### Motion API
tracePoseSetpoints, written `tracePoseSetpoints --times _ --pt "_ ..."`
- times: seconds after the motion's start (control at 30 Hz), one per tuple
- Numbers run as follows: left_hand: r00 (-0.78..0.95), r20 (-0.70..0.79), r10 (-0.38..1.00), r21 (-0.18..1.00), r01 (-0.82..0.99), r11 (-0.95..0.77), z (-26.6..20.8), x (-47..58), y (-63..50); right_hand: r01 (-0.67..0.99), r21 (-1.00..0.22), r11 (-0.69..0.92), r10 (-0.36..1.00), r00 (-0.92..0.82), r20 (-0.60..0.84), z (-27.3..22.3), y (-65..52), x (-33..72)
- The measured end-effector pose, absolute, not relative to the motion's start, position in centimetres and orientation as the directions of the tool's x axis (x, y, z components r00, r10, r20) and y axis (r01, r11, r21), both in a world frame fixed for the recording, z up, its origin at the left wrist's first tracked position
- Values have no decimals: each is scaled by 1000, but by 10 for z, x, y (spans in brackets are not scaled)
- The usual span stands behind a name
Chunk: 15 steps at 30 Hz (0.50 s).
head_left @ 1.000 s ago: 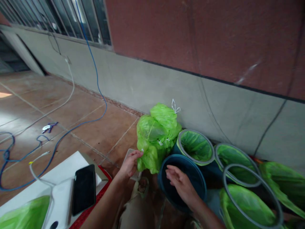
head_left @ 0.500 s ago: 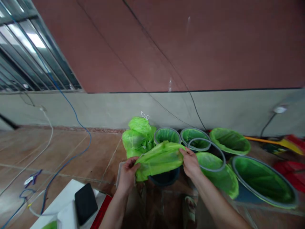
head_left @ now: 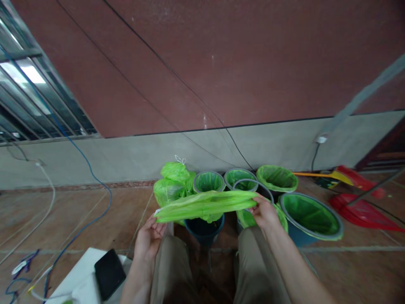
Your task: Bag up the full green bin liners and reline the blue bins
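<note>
Two hands, the left hand [head_left: 148,237] and the right hand [head_left: 265,214], stretch a green bag [head_left: 205,202], each grip pinching one end. The bag spans over the blue bucket [head_left: 205,239]. Right of the bucket stands a lined bin [head_left: 299,240]; behind the bucket, leftward, sit tied bags [head_left: 171,185].

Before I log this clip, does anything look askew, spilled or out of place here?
One thing: a loose grey ring, beyond the stretched green bag, seems to lie tilted across lined bins instead of seated on one rim. The front right bin has a neatly fitted rim, so this ring looks misplaced. I see no spill.
</note>
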<state>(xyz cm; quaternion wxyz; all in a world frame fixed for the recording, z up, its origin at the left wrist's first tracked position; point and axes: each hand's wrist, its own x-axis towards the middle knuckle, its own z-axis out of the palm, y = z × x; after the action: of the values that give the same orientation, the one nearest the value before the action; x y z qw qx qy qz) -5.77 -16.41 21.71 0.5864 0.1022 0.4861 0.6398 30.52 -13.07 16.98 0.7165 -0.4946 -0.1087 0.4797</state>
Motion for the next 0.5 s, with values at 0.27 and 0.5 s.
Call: tracePoseSetpoints --times 0.27,0.5 --pt "-359 -28 933 921 -372 -115 233 -54 -176 713 -668 -214 948 317 35 177 -177 296" --pt "16 414 910 893 186 -409 277 -21 -184 429 -735 525 836 -422 350 274 -199 188"
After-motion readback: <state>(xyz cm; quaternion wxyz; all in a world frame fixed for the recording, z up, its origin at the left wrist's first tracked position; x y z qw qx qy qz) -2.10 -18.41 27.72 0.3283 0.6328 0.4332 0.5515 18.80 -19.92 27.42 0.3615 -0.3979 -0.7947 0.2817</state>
